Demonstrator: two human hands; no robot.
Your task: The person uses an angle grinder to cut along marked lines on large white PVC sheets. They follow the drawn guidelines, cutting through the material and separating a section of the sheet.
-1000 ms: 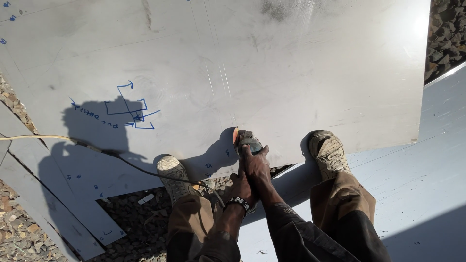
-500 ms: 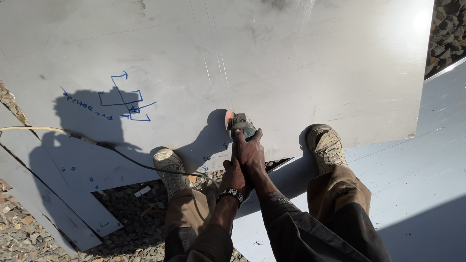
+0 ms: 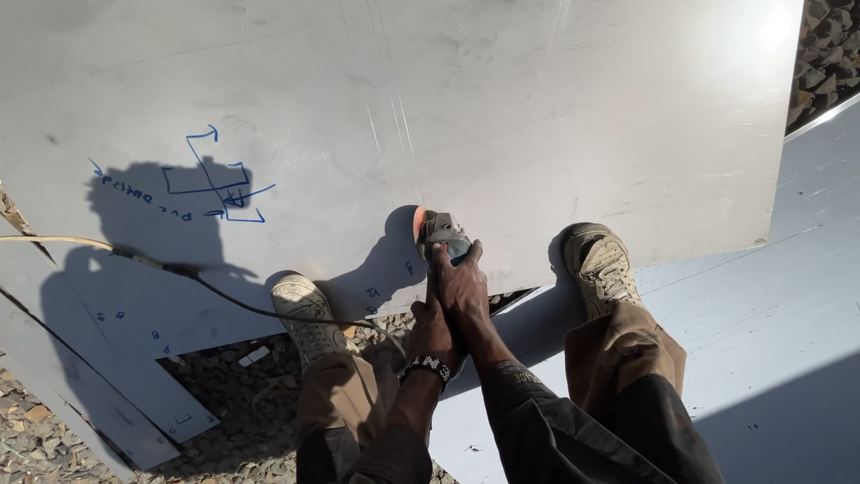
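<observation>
Head view, looking straight down at you working:

- angle grinder (image 3: 441,233) sits at the near edge of the big metal sheet (image 3: 537,116), roughly mid-edge, with its orange-tinted disc (image 3: 418,220) biting into the sheet right where a faint scribed line runs up toward the far edge.
- your right hand (image 3: 461,282) is clamped over the grinder body, fingers wrapped tight. Your left hand (image 3: 433,333), the one with the beaded wristband (image 3: 428,366), is closed around the rear grip just behind it.
- I'd say keep the disc upright on that line and let it feed itself, no leaning on it.
- cable (image 3: 206,287) trails off to your left across the sheet's near-left corner, so keep it behind the disc.
- your left shoe (image 3: 309,314) is on the gravel (image 3: 233,394) by the cutout, and your right shoe (image 3: 602,264) is planted on the sheet's near edge. Looks like a steady stance.
- blue marker sketch (image 3: 210,179) sits well left of the cut.
</observation>
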